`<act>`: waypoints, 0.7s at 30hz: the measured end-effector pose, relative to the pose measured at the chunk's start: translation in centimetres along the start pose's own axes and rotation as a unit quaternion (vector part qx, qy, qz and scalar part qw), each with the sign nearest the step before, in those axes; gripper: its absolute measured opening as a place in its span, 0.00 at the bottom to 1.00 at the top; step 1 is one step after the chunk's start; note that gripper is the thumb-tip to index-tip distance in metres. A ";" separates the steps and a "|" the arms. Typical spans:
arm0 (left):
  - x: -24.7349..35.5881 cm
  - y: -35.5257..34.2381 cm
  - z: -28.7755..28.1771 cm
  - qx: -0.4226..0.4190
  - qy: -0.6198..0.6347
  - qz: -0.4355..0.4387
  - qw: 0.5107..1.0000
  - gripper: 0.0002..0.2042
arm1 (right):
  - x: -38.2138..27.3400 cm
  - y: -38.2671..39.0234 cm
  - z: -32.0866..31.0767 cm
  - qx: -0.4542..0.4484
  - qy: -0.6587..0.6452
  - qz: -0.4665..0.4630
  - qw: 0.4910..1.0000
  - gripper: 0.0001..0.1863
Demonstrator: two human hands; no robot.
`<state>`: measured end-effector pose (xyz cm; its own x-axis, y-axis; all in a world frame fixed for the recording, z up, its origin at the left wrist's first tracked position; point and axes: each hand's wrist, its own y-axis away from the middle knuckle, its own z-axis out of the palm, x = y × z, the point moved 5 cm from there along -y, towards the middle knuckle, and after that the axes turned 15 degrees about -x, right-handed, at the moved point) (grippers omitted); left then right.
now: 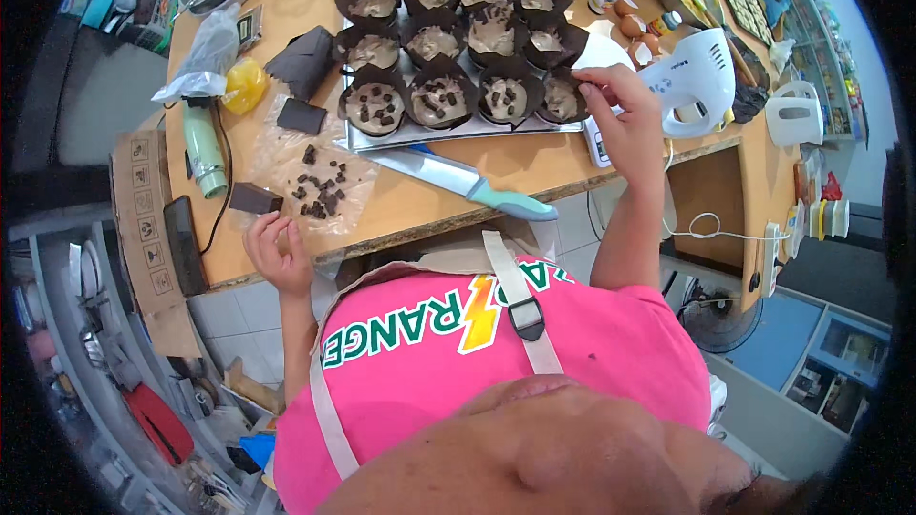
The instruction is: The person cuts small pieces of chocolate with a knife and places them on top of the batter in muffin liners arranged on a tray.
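Several dark paper cups of pale brown batter (436,42) stand in rows on a metal tray (420,140). Chocolate chunks top three cups in the front row. At the front right cup (560,97), my right hand (625,105) is closed in a pinch; what its fingertips hold, if anything, is too small to name. My left hand (278,250) is curled closed at the table's front edge, close to a dark chocolate block (256,198); its contents are hidden. Chopped chocolate pieces (322,193) lie on a clear plastic sheet (358,200) beside it.
A knife with a green handle (468,185) lies before the tray. A white hand mixer (692,81) stands at right, near eggshells (641,46). At left are a green bottle (204,148), a black phone (184,243), a yellow bag (245,86) and a dark wrapped package (301,61).
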<state>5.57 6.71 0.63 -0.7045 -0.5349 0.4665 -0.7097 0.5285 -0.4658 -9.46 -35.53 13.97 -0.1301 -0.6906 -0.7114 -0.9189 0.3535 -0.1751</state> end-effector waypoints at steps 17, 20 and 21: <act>0.0 0.1 0.5 -0.016 -0.038 -0.031 0.999 0.05 | 2.8 -0.2 -0.5 -0.021 0.093 0.051 0.994 0.10; -0.3 0.4 0.5 -0.011 -0.034 -0.031 0.999 0.05 | 3.4 -0.4 -0.3 -0.026 0.103 0.035 0.994 0.09; -0.2 0.3 0.6 -0.013 -0.035 -0.029 0.999 0.05 | 3.5 -0.4 -0.3 -0.025 0.117 0.018 0.993 0.09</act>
<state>5.50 6.64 -0.05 -0.6606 -0.6091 0.4389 -0.7501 0.5111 -0.4197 -9.65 -38.30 11.79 -0.2411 -0.8077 -0.5380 -0.9286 0.3531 -0.1140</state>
